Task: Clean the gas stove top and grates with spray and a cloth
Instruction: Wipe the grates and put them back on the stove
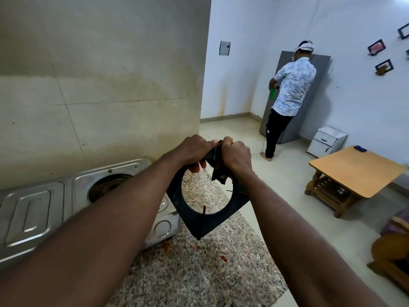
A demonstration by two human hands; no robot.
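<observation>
Holding a black square metal grate with a round opening (204, 209) up at the centre of the frame, we grip its far edge with both hands.

Our left hand (191, 151) is closed around the grate's top edge, fingers curled under it; our right hand (236, 157) is clamped on a dark, crumpled cloth (220, 173) pressed against that same edge, the two hands almost touching. Below the grate lies a speckled granite countertop (199, 267) with a few red spots, and at lower left sits the stainless steel gas stove top (44, 209), its round burner well bare. Behind it rises a stained beige tiled wall (99, 74). At right stands a low wooden table (356, 171). In the upper right, another person in a patterned white shirt (292, 87) faces a grey refrigerator (285, 107), with a green bottle (272, 94) in hand.
</observation>
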